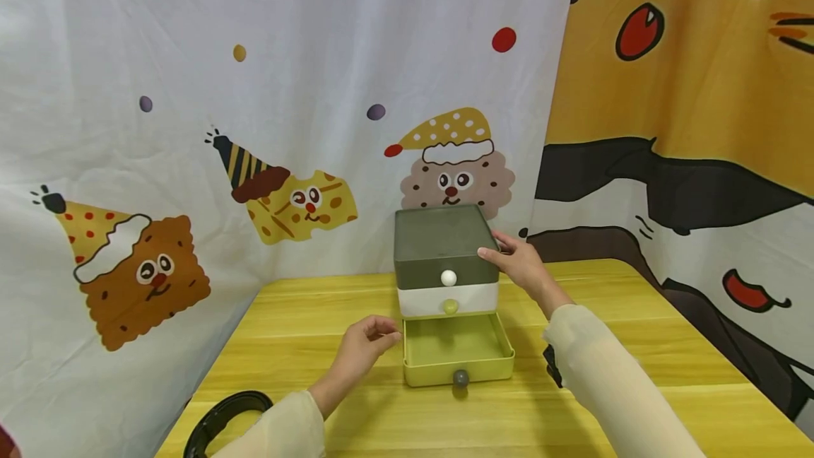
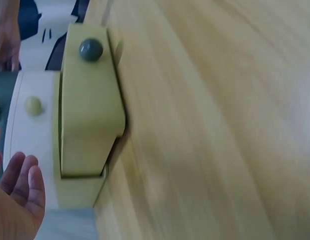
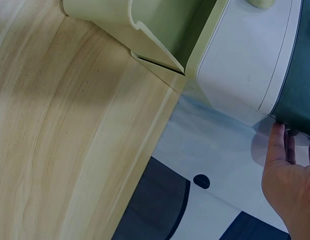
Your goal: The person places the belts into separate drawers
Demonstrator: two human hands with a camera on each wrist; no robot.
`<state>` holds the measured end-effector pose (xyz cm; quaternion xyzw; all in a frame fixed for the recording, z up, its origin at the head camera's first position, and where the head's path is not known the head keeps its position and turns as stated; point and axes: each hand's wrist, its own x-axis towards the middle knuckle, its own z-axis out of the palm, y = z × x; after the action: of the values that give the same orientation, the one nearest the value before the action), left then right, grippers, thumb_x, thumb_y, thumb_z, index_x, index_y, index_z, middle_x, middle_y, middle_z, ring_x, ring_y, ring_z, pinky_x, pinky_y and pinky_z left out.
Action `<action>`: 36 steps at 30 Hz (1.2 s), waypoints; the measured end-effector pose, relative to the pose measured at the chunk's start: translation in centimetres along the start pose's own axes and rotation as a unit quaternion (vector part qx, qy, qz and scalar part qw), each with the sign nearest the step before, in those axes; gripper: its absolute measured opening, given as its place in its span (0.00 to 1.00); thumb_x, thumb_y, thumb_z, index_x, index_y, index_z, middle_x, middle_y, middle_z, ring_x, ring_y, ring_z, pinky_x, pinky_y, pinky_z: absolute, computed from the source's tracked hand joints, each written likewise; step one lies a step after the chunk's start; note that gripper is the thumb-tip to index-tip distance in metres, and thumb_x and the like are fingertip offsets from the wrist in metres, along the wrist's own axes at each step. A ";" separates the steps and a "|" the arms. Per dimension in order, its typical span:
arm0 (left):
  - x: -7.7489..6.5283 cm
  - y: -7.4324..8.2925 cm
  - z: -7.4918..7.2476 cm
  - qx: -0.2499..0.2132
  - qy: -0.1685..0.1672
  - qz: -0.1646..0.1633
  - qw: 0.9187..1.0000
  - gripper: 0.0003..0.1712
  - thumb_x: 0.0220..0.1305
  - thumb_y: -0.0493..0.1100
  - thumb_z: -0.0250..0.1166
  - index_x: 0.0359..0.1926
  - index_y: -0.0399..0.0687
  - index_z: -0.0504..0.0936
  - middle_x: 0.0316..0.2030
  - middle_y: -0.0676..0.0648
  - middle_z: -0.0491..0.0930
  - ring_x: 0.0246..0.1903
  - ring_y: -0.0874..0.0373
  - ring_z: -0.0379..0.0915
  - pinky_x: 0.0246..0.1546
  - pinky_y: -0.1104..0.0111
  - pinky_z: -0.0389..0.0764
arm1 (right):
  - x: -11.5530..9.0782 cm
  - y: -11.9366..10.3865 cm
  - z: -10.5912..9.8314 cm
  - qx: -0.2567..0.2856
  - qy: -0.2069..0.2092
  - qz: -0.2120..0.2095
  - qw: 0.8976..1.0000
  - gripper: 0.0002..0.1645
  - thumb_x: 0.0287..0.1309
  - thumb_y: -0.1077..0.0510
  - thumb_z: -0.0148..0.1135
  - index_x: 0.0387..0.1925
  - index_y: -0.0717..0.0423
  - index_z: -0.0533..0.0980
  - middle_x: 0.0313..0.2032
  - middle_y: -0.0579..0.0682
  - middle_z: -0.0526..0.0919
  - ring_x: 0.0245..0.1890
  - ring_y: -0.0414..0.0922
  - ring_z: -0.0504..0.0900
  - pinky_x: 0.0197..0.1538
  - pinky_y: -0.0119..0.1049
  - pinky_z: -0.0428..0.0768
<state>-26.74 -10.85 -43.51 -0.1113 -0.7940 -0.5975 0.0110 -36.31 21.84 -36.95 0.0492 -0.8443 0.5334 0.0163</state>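
A small drawer box of three stacked tiers stands on the table: a dark green top tier [image 1: 445, 235], a white middle tier [image 1: 420, 300] and a yellow-green bottom tier. The bottom drawer [image 1: 432, 374] is pulled out, with a grey round knob [image 1: 461, 377] and a bare inside. My right hand [image 1: 524, 263] touches the right side of the top tier, its fingers fairly straight in the right wrist view. Beside the open drawer's left wall, my left hand [image 1: 364, 346] hovers with loosely bent fingers and holds nothing.
The wooden table [image 1: 305, 302] carries a black curved band [image 1: 222, 412] at its left front. A small black object [image 1: 552, 366] is partly hidden by my right sleeve. A cartoon-printed curtain [image 1: 318, 90] hangs behind the table and along its sides.
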 end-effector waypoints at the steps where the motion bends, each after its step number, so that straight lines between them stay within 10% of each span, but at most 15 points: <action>1: -0.2 0.7 -0.4 0.002 0.001 -0.003 1.000 0.10 0.66 0.35 0.66 0.46 0.35 0.82 0.40 0.42 0.84 0.36 0.57 0.77 0.38 0.62 0.79 | 0.0 0.0 0.0 0.001 0.000 0.001 1.000 0.52 0.61 0.35 0.64 0.78 0.49 0.53 0.73 0.64 0.58 0.71 0.60 0.59 0.66 0.56 0.66; 24: 0.4 -2.5 -10.6 0.044 0.057 -0.074 0.995 0.17 0.68 0.43 0.66 0.54 0.40 0.80 0.50 0.44 0.82 0.49 0.52 0.78 0.43 0.63 0.79 | 0.4 -0.7 -0.5 0.006 -0.030 0.010 0.999 0.53 0.61 0.38 0.65 0.78 0.53 0.51 0.69 0.67 0.60 0.64 0.60 0.70 0.62 0.52 0.72; 36: -0.7 -3.4 -14.6 0.068 0.067 -0.087 0.992 0.23 0.68 0.48 0.66 0.58 0.39 0.77 0.53 0.44 0.79 0.48 0.57 0.76 0.42 0.67 0.79 | 0.4 -2.1 -0.7 -0.036 -0.082 -0.001 0.996 0.54 0.68 0.39 0.59 0.79 0.55 0.42 0.75 0.66 0.48 0.73 0.63 0.53 0.67 0.59 0.63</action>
<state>-28.40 -25.70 -42.65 -0.0008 -0.8372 -0.5466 0.0193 -36.49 21.59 -34.74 0.0933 -0.8613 0.4969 -0.0504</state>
